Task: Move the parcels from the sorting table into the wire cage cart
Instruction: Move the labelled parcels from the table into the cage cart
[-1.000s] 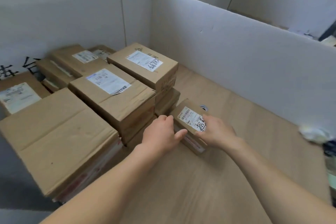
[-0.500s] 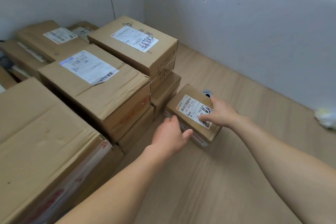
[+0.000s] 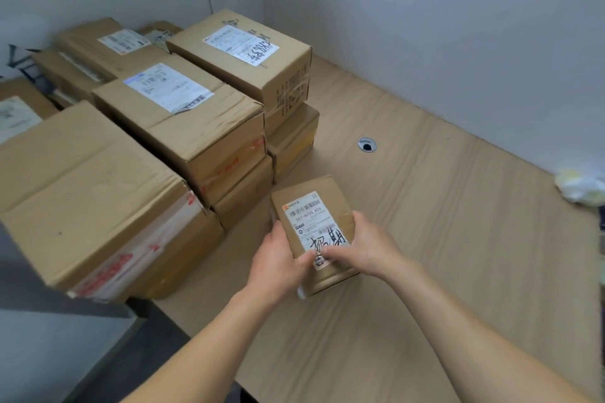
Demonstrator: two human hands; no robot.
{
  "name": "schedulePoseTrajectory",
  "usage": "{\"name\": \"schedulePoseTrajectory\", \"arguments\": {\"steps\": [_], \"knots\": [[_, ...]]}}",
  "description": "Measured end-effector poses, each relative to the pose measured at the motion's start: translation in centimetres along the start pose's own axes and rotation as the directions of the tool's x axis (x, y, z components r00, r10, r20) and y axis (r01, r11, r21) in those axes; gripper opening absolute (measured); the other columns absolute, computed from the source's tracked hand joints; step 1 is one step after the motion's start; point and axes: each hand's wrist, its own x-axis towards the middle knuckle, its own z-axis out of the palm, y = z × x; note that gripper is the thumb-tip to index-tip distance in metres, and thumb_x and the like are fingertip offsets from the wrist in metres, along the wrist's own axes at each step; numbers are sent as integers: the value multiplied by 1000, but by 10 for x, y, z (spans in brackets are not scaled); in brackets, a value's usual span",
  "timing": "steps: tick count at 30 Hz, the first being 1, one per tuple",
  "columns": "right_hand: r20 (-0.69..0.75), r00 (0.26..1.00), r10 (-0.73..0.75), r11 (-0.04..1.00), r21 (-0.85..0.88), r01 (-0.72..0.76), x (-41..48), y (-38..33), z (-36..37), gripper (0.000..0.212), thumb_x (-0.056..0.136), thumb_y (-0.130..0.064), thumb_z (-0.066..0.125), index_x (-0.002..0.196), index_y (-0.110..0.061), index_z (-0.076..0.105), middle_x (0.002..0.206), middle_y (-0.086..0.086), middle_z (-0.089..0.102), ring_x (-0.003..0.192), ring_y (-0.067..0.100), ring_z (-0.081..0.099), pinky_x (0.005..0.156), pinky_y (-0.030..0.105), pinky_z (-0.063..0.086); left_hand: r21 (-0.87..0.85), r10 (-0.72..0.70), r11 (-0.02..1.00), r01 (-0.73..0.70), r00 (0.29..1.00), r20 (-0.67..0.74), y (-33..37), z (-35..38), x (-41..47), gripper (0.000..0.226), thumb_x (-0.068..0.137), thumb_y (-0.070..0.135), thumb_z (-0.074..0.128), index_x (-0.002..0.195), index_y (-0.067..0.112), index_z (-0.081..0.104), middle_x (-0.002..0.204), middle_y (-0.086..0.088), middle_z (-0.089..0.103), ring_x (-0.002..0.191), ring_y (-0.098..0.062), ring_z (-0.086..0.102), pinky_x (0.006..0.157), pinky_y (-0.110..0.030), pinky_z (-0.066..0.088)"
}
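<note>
Head view: left grip (image 3: 278, 260) and right grip (image 3: 368, 245) clasp the small cardboard parcel (image 3: 311, 206) by opposite long sides; probably light, stiff, securely held there.

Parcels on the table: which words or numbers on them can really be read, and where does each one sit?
"507-N705 A26": small parcel, printed on its white label; first character uncertain.
Black handwritten characters below it: not legible.
Black marker scrawl on the rear box label: unreadable.
Fine print on the middle box label: too small.
Red print on the big box tape: blurred.
</note>
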Motion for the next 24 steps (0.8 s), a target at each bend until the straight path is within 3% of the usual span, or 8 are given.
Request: {"name": "schedulePoseTrajectory", "arguments": {"steps": [6, 13, 19, 24], "knots": [[77, 995, -63, 998, -9, 64, -52, 9, 29, 64, 59, -57, 71, 115, -27, 60, 109, -8, 71, 106, 19, 66, 90, 36, 54, -46, -83, 996, 80, 994, -76, -20, 5, -71, 59, 77, 29, 79, 128, 26, 49, 124, 8, 64, 115, -17, 59, 91, -34, 49], [28, 977, -212, 977, -22, 212, -126, -3, 56, 60, 62, -61, 68, 112, -29, 59, 107, -9, 70, 104, 18, 65, 86, 34, 52, -90, -158, 986, 141, 963, -219, -41, -5, -158, 54, 77, 31, 79, 121, 26, 49, 121, 10, 64, 109, -14, 60, 88, -36, 50], [24, 922, -388, 922, -10, 388, -202, -33, 74, 53, 66, -60, 68, 109, -33, 56, 101, -15, 69, 96, 13, 64, 81, 32, 51, -179, -184, 975, 130, 926, -331, -68, -36, -242, 52, 75, 30, 80, 115, 37, 48, 117, 17, 65, 105, -8, 61, 91, -36, 52], [13, 857, -515, 857, 31, 514, -267, -63, 96, 46, 72, -50, 75, 111, -31, 58, 101, -16, 71, 94, 8, 65, 86, 32, 53, -225, -185, 970, 96, 892, -414, -92, -66, -315, 52, 75, 34, 82, 111, 42, 46, 114, 23, 64, 104, -4, 60, 88, -32, 52]]}}
